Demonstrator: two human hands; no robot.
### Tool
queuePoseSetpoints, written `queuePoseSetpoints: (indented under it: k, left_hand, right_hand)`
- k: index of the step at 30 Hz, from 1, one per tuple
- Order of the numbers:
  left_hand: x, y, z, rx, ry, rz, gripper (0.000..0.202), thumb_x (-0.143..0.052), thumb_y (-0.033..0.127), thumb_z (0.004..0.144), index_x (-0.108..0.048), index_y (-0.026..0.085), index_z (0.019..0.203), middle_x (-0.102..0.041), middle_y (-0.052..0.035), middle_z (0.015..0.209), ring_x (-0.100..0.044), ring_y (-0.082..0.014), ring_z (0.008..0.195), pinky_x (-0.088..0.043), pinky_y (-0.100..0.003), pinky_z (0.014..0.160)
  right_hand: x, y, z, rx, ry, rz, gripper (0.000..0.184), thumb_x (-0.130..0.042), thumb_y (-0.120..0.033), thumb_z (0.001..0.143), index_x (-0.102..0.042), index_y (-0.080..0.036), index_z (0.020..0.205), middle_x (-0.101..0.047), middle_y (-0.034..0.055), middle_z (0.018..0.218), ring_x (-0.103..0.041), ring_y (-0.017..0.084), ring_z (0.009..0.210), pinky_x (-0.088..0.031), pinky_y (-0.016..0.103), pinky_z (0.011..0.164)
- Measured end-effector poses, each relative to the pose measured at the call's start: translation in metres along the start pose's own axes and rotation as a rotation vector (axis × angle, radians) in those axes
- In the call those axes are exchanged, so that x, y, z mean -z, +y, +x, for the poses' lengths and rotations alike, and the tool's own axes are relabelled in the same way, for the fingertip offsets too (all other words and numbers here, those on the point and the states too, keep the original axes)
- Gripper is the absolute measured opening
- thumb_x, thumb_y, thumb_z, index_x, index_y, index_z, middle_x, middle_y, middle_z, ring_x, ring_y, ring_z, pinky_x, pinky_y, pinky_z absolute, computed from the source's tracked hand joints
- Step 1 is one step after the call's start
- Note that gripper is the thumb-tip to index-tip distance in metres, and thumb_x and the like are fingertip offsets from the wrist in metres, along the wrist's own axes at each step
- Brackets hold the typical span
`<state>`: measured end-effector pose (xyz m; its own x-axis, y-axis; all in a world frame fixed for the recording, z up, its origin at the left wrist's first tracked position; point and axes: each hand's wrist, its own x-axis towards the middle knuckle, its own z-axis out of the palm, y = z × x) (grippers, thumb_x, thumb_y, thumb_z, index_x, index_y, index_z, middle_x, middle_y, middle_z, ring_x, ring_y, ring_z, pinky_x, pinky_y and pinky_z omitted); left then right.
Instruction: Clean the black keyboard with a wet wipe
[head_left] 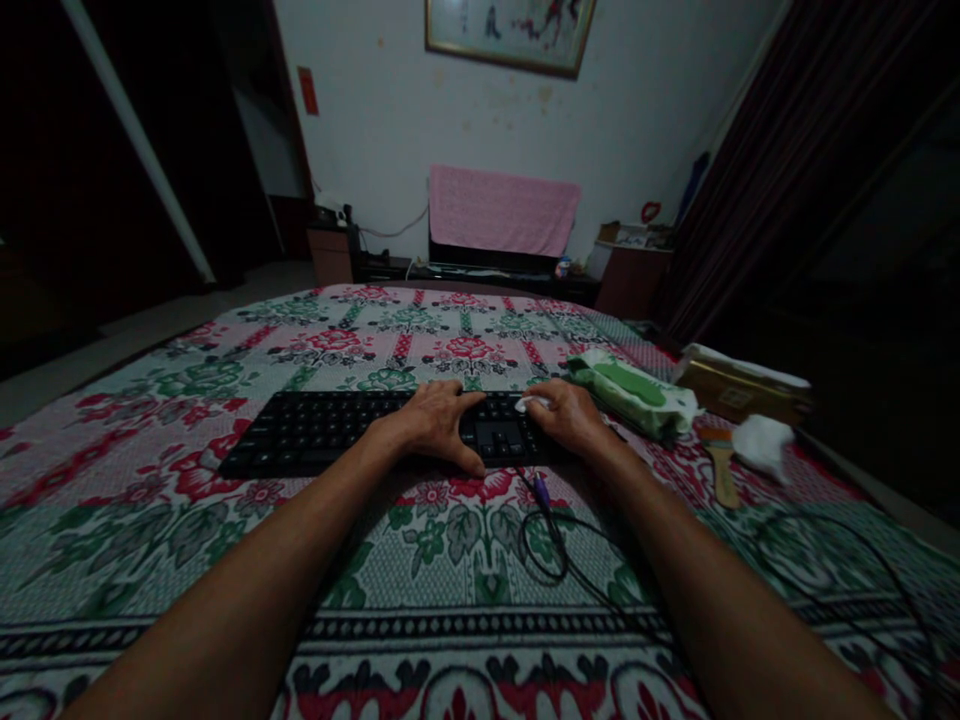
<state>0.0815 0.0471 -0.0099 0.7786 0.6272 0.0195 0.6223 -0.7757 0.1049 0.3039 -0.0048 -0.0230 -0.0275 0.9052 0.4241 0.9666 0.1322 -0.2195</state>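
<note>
A black keyboard (322,430) lies flat on the patterned bedspread. My left hand (431,425) grips it across its width, thumb at the near edge and fingers toward the far edge. Over the keyboard's right end, my right hand (566,415) pinches a small white wipe (531,404) against the upper keys. Its fingers are closed and partly hidden by the hand itself. Below the keys, a black cable with a purple plug (541,490) lies coiled between my forearms.
Right of my right hand lies a green and white wipes pack (637,393). Beyond it are a gold tissue box (739,385), a wooden-handled brush (722,468) and a crumpled white tissue (763,447). A pink towel (502,210) covers a screen by the far wall.
</note>
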Motion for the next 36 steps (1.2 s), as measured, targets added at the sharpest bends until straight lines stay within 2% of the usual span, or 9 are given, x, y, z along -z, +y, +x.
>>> queuePoseSetpoints:
  k: [7,13,20,26,28,32,36]
  left_hand:
    - [-0.0005,0.0001,-0.0002,-0.006,0.002,-0.019,0.106,-0.055,0.075,0.042,-0.029,0.027,0.133,-0.037,-0.0086,0.127,-0.035,-0.0315,0.112,-0.028,-0.041,0.095]
    - [-0.0016,-0.0005,0.0000,-0.005,0.003,-0.017,0.105,-0.054,0.076,0.043,-0.029,0.027,0.133,-0.035,-0.0087,0.129,-0.033,-0.0321,0.115,-0.026,-0.042,0.097]
    - [-0.0039,-0.0009,0.0007,0.009,0.001,-0.020,0.108,-0.052,0.078,0.042,-0.029,0.026,0.133,-0.031,-0.0106,0.132,-0.031,-0.0338,0.117,-0.025,-0.044,0.097]
    - [-0.0021,0.0008,0.0001,0.015,-0.007,-0.015,0.109,-0.052,0.078,0.042,-0.029,0.024,0.133,-0.032,-0.0124,0.131,-0.031,-0.0334,0.118,-0.023,-0.044,0.098]
    - [-0.0016,0.0014,-0.0002,0.016,-0.009,-0.021,0.109,-0.053,0.078,0.042,-0.029,0.023,0.134,-0.032,-0.0127,0.132,-0.031,-0.0341,0.118,-0.023,-0.045,0.098]
    - [-0.0026,0.0016,-0.0006,0.021,-0.001,-0.037,0.108,-0.054,0.076,0.043,-0.029,0.024,0.134,-0.031,-0.0123,0.134,-0.030,-0.0349,0.118,-0.022,-0.045,0.098]
    - [-0.0028,-0.0009,-0.0016,0.021,-0.008,-0.049,0.106,-0.056,0.074,0.044,-0.028,0.026,0.134,-0.033,-0.0113,0.132,-0.030,-0.0341,0.119,-0.021,-0.044,0.099]
  right_hand:
    - [0.0019,-0.0041,-0.0023,0.094,-0.069,0.084,0.023,-0.047,-0.022,0.073,-0.066,-0.021,0.087,-0.064,0.0017,0.083,-0.056,0.014,0.075,-0.039,0.022,0.067]
    - [0.0020,-0.0077,-0.0019,0.039,-0.017,0.025,0.024,-0.048,-0.025,0.075,-0.065,-0.020,0.090,-0.064,0.0046,0.086,-0.056,0.015,0.077,-0.038,0.023,0.071]
    - [0.0070,-0.0070,-0.0029,0.072,-0.117,0.052,0.021,-0.048,-0.024,0.072,-0.065,-0.021,0.084,-0.064,0.0009,0.078,-0.055,0.014,0.071,-0.037,0.021,0.063]
    - [0.0047,-0.0020,-0.0021,-0.003,0.010,0.015,0.025,-0.046,-0.027,0.075,-0.065,-0.019,0.088,-0.064,0.0046,0.085,-0.056,0.016,0.075,-0.038,0.024,0.070]
    - [0.0052,0.0005,-0.0027,-0.015,0.010,0.074,0.024,-0.046,-0.027,0.075,-0.066,-0.020,0.086,-0.064,0.0032,0.083,-0.056,0.015,0.074,-0.039,0.023,0.069]
    - [0.0046,0.0008,-0.0038,0.051,-0.062,0.141,0.021,-0.047,-0.025,0.073,-0.065,-0.021,0.083,-0.065,0.0013,0.081,-0.057,0.014,0.072,-0.039,0.022,0.065]
    - [0.0020,-0.0006,-0.0026,0.048,0.007,0.048,0.024,-0.047,-0.027,0.075,-0.066,-0.019,0.087,-0.064,0.0045,0.083,-0.056,0.016,0.074,-0.039,0.025,0.068]
